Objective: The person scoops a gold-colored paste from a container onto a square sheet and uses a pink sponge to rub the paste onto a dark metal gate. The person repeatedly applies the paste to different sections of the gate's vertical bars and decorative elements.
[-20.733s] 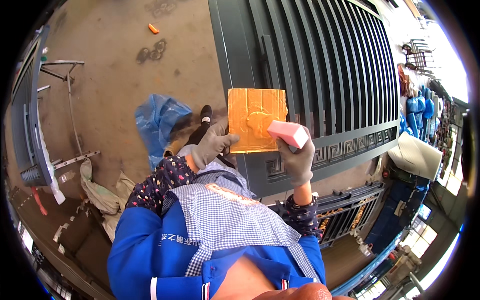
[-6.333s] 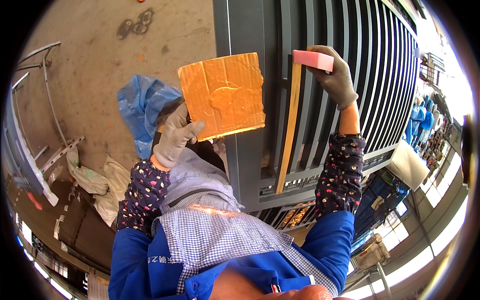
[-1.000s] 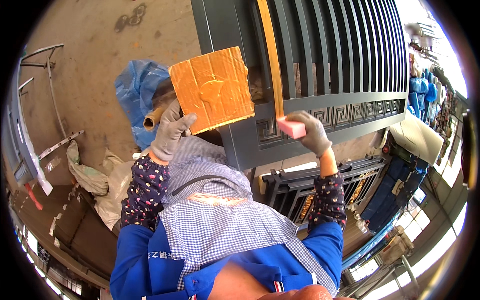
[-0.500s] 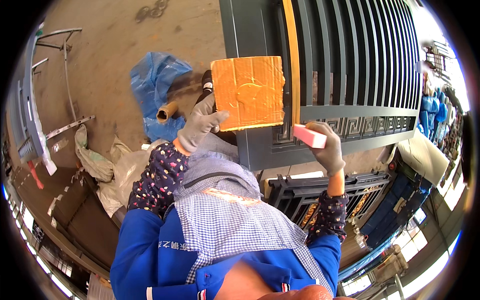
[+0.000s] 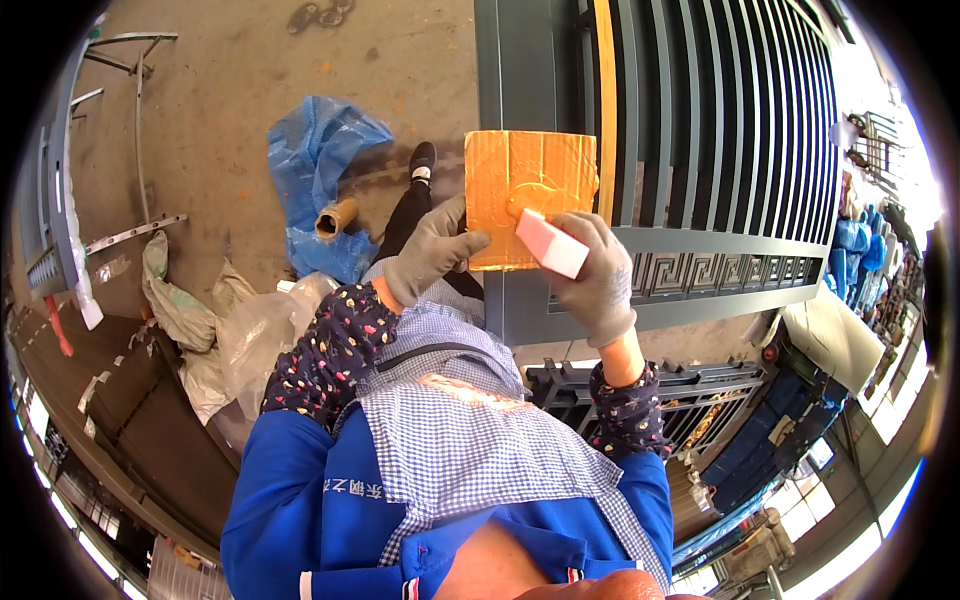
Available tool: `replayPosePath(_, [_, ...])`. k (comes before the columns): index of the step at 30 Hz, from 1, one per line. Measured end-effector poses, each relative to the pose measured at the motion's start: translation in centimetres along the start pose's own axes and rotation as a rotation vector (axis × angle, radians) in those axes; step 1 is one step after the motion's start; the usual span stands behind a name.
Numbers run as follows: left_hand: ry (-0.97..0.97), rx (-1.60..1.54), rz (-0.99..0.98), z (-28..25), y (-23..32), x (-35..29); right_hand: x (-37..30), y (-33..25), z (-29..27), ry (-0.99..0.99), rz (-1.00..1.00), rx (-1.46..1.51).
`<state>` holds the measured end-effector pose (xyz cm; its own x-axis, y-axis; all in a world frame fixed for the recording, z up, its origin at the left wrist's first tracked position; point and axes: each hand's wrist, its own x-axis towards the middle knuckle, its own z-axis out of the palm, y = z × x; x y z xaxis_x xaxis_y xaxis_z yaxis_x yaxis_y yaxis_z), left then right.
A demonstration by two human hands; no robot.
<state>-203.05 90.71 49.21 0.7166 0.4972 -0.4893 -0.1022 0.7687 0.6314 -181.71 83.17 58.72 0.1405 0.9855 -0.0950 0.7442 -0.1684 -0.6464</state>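
Note:
My gloved left hand grips the lower left edge of a square piece of cardboard coated with gold paint, a wet pool of it near the middle. In my gloved right hand is a pink and white sponge block, its tip touching the paint on the cardboard. Behind the cardboard stands a dark grey metal gate with slats and a fretwork band. A gold strip runs along the gate beside the slats.
On the floor to the left lie blue plastic sheeting, a cardboard tube and crumpled clear plastic. More dark metal panels lie at the lower right. A metal frame stands at the far left.
My right hand has moved left from the gate to the cardboard, bringing the sponge down onto the paint. The cardboard and my left hand have shifted slightly right and down in view.

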Motion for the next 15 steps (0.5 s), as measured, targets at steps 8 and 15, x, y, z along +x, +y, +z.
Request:
replayPosePath(8, [0.008,0.011,-0.038,0.2,0.7,-0.1,-1.3,0.0,-1.0,-0.058,-0.074,-0.150])
replayPosePath(15, [0.008,0.016,-0.060,0.4,0.8,0.2,-2.5,-0.4,-2.2,-0.064,0.007,0.013])
